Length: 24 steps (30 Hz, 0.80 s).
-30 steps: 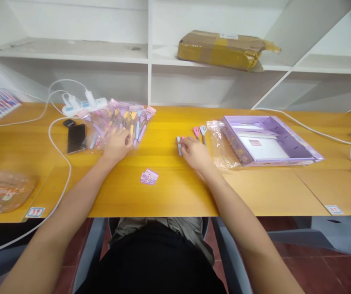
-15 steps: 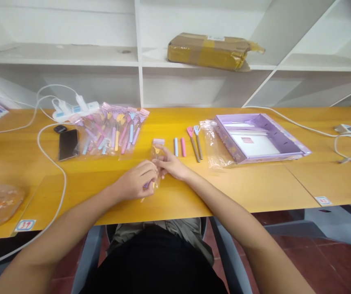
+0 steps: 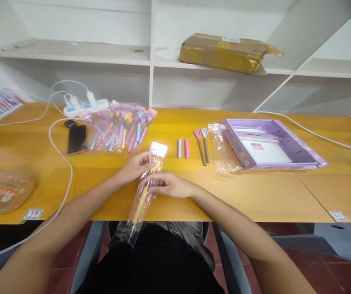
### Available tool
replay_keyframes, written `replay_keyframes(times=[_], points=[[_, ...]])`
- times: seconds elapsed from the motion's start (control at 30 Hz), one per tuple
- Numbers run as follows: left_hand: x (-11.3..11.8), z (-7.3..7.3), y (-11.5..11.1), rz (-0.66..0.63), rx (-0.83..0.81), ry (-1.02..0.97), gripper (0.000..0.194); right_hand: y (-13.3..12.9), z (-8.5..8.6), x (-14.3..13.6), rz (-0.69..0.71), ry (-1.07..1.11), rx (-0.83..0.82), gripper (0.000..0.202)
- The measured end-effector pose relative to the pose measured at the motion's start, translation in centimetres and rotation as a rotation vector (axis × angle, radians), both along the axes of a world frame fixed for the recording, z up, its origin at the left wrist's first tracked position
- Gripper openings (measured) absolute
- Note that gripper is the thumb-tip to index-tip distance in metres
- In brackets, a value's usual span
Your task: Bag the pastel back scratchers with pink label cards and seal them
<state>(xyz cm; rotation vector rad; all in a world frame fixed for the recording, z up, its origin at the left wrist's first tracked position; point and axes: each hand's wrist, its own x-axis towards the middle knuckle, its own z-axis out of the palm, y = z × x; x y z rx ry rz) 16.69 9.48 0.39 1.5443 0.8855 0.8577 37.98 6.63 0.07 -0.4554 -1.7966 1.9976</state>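
1. Hands both closed on one clear bag [image 3: 134, 226]. Our left hand [image 3: 139, 166] grips its upper part, just below the pale header [image 3: 158, 149]; our right hand [image 3: 171, 185] pinches around the middle, thumb and fingers on the plastic.
2. Bag lies tilted: header end far and to the right, loose end at the near edge of the table [image 3: 255, 196], hanging past it. Inside we see a yellow stick [image 3: 140, 207] with a hand-shaped tip under the header.
3. Just right of our hands, towards the far side: blue tube [image 3: 179, 148] and pink tube [image 3: 187, 148], side by side, apart.
4. Further right, pink-tipped stick [image 3: 201, 148] and blue-tipped stick [image 3: 206, 145], metal rods bare, next to an empty-looking clear wrapper [image 3: 221, 149].
5. Purple box [image 3: 245, 158] right of that, open, white sheets and a small pink card [image 3: 257, 146] inside.
6. Far left of us: overlapping pile of bagged sticks [image 3: 122, 128], then black phone [image 3: 77, 139] and white power strip [image 3: 85, 107].
7. Taped parcel [image 3: 221, 53] on the shelf [image 3: 166, 64] behind.
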Motion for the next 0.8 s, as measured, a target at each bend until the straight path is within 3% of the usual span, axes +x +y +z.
replay_keyframes(times=[0.1,0.23,0.47,0.67,0.8], points=[[0.6,-0.1,-0.6,0.003,-0.064,-0.004,0.041,0.6,-0.3,0.6,-0.097,-0.127,0.138,0.038],[0.6,-0.3,-0.7,0.081,-0.16,-0.067,0.041,1.5,-0.2,2.0,-0.232,-0.234,0.46,0.043],[0.0,0.3,-0.2,0.153,-0.126,-0.113,0.034,2.0,0.2,2.6,-0.455,-0.405,0.837,0.059],[0.4,0.4,-0.6,0.084,-0.08,-0.067,0.053,3.1,0.5,3.2,-0.637,-0.628,0.92,0.054],[0.5,0.6,-0.9,0.008,-0.059,-0.059,0.061,3.5,0.8,4.0,-0.652,-0.472,0.793,0.037]])
